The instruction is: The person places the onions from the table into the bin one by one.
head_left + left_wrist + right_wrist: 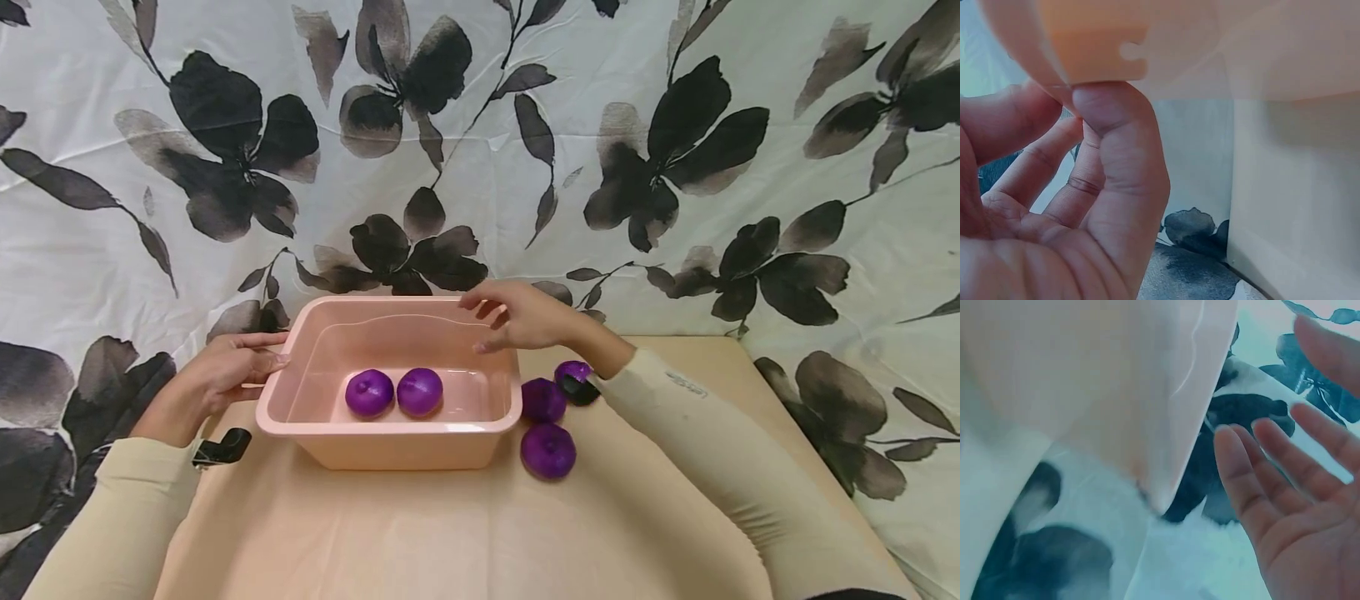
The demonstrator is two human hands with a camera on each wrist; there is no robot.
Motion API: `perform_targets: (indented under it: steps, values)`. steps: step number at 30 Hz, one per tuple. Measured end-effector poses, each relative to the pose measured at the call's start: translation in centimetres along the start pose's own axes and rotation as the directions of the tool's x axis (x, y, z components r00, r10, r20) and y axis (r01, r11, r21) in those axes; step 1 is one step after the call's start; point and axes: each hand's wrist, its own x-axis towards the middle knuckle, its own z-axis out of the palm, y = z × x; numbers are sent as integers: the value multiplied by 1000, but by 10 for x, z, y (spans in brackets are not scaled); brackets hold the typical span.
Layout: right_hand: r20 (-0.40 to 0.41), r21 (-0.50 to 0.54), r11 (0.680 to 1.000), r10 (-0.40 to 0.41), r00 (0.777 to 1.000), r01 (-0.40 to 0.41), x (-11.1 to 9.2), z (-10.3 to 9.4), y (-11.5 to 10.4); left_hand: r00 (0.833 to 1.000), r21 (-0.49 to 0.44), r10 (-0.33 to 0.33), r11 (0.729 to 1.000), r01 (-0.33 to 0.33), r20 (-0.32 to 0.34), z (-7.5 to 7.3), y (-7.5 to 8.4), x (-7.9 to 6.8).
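Note:
A pink plastic tub (397, 429) stands on the table with two glossy purple balls inside, a left ball (369, 393) and a right ball (420, 392). At the tub's left side, my left hand (232, 367) pinches the rim near its back corner. The left wrist view shows the thumb (1113, 125) against the underside of the lip. Above the tub's right rim hovers my right hand (525, 315), its fingers loosely bent and holding nothing. Outside the tub on the right lie three more purple balls: a front ball (548, 451), a middle ball (543, 401) and a partly hidden back ball (572, 371).
A light tan cover lies over the table (465, 533). Behind the tub hangs a white cloth (525, 208) printed with dark flowers, which continues down the right side. A small black device (222, 447) sits at the left wrist.

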Motion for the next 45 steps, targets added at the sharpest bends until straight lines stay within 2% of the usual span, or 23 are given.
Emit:
perform_targets:
  steps: [4, 8, 13, 16, 20, 23, 27, 38, 45]
  values:
    - [-91, 34, 999, 12, 996, -9, -44, -1, 17, 1000, -4, -5, 1000, 5, -5, -2, -2, 0]
    - [-179, 43, 997, 72, 981, -66, -85, 11, 35, 1000, -2, -5, 1000, 5, -10, -4, -4, 0]
    - [-300, 72, 988, 155, 941, -140, -122, 50, 67, 1000, -25, 5, 1000, -5, -9, -3, -6, 1]
    - [-311, 113, 971, 236, 921, -210, -137, 83, 86, 1000, -41, 9, 999, -10, -7, -2, -7, 1]
    - [-271, 177, 939, 333, 903, -294, -145, 119, 102, 1000, -47, 9, 999, -9, -11, 0, -7, 2]
    - [-277, 162, 940, 337, 900, -302, -145, 134, 110, 1000, -51, 10, 999, -10, -13, 3, -7, 2]
    - [-303, 105, 942, 335, 892, -319, -144, 145, 115, 1000, -43, 11, 999, -12, -19, 6, -5, 4]
    - [-352, 70, 954, 297, 887, -292, -145, 145, 122, 1000, -95, 31, 995, -31, -1, 8, -3, 8]
    - [-412, 49, 980, 195, 890, -192, -150, 131, 116, 999, -61, 23, 998, -24, -24, 12, -2, 7]
